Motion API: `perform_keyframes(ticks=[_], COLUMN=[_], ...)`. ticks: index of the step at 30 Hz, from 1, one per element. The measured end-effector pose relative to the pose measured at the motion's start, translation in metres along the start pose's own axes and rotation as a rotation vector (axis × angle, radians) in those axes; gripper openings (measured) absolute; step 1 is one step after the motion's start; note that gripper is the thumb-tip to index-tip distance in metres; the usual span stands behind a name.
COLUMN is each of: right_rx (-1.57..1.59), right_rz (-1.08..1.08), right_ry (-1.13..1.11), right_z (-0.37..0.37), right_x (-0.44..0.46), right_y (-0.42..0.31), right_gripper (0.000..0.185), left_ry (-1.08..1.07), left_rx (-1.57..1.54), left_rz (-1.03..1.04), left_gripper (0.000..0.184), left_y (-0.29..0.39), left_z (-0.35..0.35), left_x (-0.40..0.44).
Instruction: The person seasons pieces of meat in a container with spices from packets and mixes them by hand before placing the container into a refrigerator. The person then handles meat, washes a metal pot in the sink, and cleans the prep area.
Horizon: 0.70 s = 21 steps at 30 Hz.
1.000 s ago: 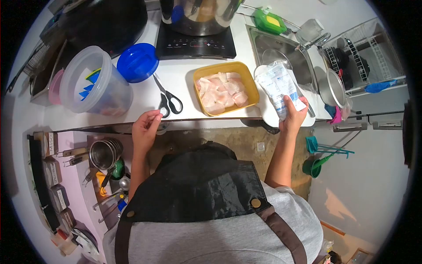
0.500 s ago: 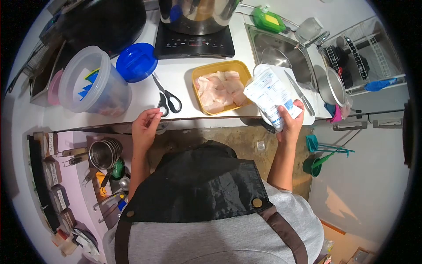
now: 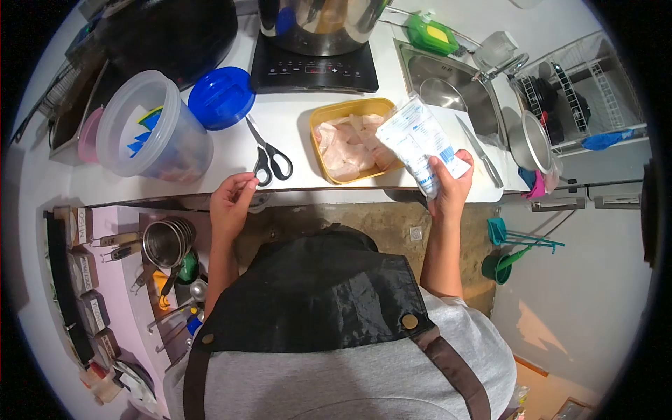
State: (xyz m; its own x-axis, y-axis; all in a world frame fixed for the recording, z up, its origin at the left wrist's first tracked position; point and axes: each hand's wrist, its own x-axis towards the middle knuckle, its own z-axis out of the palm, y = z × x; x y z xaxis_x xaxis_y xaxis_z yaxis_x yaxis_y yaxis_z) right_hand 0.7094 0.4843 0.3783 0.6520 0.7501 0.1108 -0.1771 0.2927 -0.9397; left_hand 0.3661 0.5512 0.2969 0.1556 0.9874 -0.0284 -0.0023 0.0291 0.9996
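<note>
A white plastic packet with blue print (image 3: 418, 143) is gripped in my right hand (image 3: 451, 183), its upper part over the right edge of a yellow tub (image 3: 329, 110). Pale pieces of raw meat (image 3: 350, 150) lie in the tub. My left hand (image 3: 233, 203) is closed at the counter's front edge, fingertips pinched beside the handles of the black scissors (image 3: 271, 159); whether they hold anything is too small to tell. A knife (image 3: 480, 152) lies on the white board (image 3: 490, 185) right of the packet.
Left on the counter (image 3: 234, 157) stand a clear bucket (image 3: 157, 133) and a blue lid (image 3: 221, 98). A steel pot (image 3: 318, 28) sits on a black induction cooker (image 3: 315, 70) at the back. The sink (image 3: 455, 77) and a metal bowl (image 3: 530, 140) are to the right.
My right hand has moved left with the packet, from above the board to the tub's right edge, uncovering the knife. My left hand has stayed in about the same place.
</note>
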Motion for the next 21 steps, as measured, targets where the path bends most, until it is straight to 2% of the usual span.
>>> perform_keyframes(ticks=[7,8,10,11,13,14,15,17,19,21], right_rx=[0.062,0.118,0.3,0.405,0.592,0.891,1.184,1.367,1.478,1.41], right_rz=[-0.033,0.038,0.228,0.333,0.51,0.703,0.897,1.078,1.354,1.507], right_ry=[0.11,0.112,0.024,0.06,0.011,-0.152,-0.31,-0.477,-0.501,-0.625], right_z=[-0.005,-0.006,-0.011,-0.009,0.011,0.023,0.037,0.074,0.115,0.164], right_x=[0.013,0.013,0.015,0.011,0.001,-0.004,-0.01,-0.024,-0.031,-0.035], right_y=[0.007,0.005,0.013,0.018,0.02,0.022,0.025,0.033,0.037,0.029], right_gripper=[0.044,0.04,0.036,0.039,0.039,0.038,0.038,0.041,0.042,0.045], left_ry=[0.014,0.013,-0.104,-0.199,-0.402,-0.457,-0.424,-0.365,-0.269,-0.247], left_rx=[0.026,0.041,0.269,0.174,0.008,0.037,0.116,0.047,0.089,0.016], left_rz=[-0.05,-0.078,0.121,0.115,0.281,0.295,0.305,0.463,0.61,0.738], left_gripper=[0.02,0.021,0.021,0.025,0.043,0.053,0.063,0.076,0.073,0.062], left_y=[0.001,0.005,0.024,0.039,0.045,0.067,0.09,0.113,0.139,0.174], left_z=[-0.003,-0.004,0.004,0.012,0.026,0.035,0.043,0.049,0.035,0.011], left_x=[0.0,0.0,-0.001,-0.001,0.009,0.012,0.014,0.032,0.064,0.09])
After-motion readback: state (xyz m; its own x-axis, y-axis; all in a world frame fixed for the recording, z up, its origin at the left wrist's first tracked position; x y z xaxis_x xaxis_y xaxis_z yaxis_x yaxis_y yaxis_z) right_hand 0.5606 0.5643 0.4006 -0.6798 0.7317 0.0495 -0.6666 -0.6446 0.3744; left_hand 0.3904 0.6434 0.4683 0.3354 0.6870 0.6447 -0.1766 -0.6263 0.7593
